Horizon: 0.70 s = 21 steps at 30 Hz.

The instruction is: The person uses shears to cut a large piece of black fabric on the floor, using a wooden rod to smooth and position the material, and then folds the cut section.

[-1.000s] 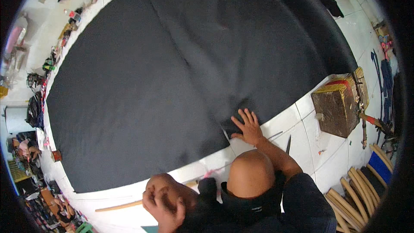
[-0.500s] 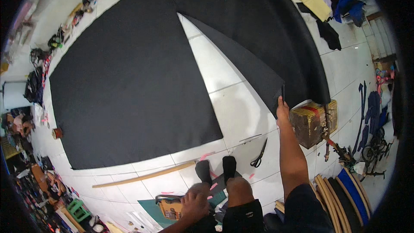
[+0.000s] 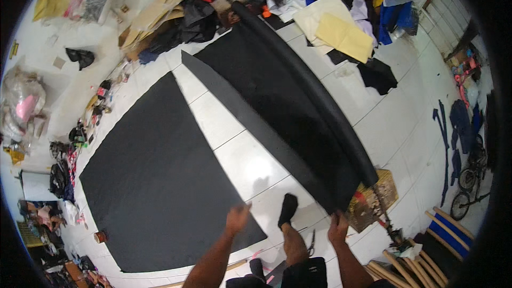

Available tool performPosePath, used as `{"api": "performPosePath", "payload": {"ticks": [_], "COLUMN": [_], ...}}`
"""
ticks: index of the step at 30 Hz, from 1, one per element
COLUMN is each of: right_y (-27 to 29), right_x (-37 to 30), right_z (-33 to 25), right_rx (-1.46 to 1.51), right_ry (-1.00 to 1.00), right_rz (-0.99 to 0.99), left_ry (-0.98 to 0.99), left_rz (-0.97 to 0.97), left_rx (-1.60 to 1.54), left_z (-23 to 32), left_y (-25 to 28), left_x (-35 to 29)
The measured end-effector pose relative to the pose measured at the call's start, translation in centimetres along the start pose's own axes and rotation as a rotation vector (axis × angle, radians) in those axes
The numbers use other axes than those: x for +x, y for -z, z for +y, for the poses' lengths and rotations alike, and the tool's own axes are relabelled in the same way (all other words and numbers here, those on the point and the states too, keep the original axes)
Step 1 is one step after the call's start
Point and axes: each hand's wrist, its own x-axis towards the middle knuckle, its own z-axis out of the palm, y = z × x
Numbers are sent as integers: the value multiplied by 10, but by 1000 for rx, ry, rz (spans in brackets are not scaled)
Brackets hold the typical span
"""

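The fingers of the right hand [image 3: 338, 228] are clenched on the near corner of a large black fabric sheet [image 3: 290, 112], which is lifted and folded back on itself so its fold runs away toward the heap of cloth at the far side. The left hand [image 3: 237, 217] hangs released, fingers spread, above the near edge of a second black fabric panel [image 3: 154, 181] that lies flat on the white tiled floor [image 3: 234, 160]; it touches nothing that can be seen. The step in hand looks like pulling the upper piece off and folding it clear. The next move would seem to call for the free hand to take another edge so the sheet stays even. The person's foot in a black sock [image 3: 288, 209] stands on the bare tiles between the two pieces. Scissors [image 3: 311, 242] lie just beside that leg, and a worn wooden box [image 3: 376, 200] sits right under the held corner, where the cloth could snag. Wooden slats [image 3: 410, 266] lie near.
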Motion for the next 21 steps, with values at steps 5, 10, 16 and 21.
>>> {"api": "performPosePath", "payload": {"ticks": [5,10,16,21], "right_y": [72,92,106,45], "right_x": [27,35,69,78], "right_z": [-59,-95,-187,-248], "right_rx": [-69,-33,-86,-159], "right_ry": [450,380,-118,-77], "right_rz": [-270,-479,-659,-723], "left_ry": [42,-161,-184,-269], "left_rz": [-150,-5,-24,-120], "left_rx": [-493,382,-261,-419], "left_z": [269,286,235,267], "left_y": [29,17,37,53], "left_x": [61,107,39,-49]}}
